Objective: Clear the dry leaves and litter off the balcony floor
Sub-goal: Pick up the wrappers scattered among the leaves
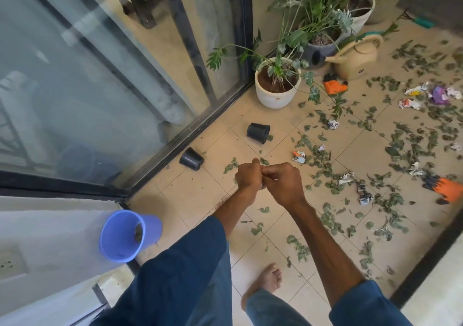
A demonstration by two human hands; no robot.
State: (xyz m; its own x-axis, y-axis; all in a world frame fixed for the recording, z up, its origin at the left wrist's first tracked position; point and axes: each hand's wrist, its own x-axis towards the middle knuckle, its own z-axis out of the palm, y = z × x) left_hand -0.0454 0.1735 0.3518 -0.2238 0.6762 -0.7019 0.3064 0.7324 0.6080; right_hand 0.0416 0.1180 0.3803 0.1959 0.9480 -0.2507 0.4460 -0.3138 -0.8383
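Mostly shrivelled leaves point(328, 221), crumpled wrappers point(411, 103) strewn; curled left hand point(248, 176) touches curled right hand point(285, 183), contents unclear.

Tiled floor point(205, 200) strewn with dry leaves point(411, 135), crumpled litter point(364, 195), toppled black pots point(258, 132)

One camera sits on the person's head. It looks forward and down. The left hand point(248, 175) and right hand point(285, 183) are close under it, in the middle of the picture. A bare foot point(265, 280) shows near the bottom. The floor point(200, 195) lies farther down. The view is wide: it takes in the glass door point(100, 75) on the left and the pots point(276, 92) far off at the top.
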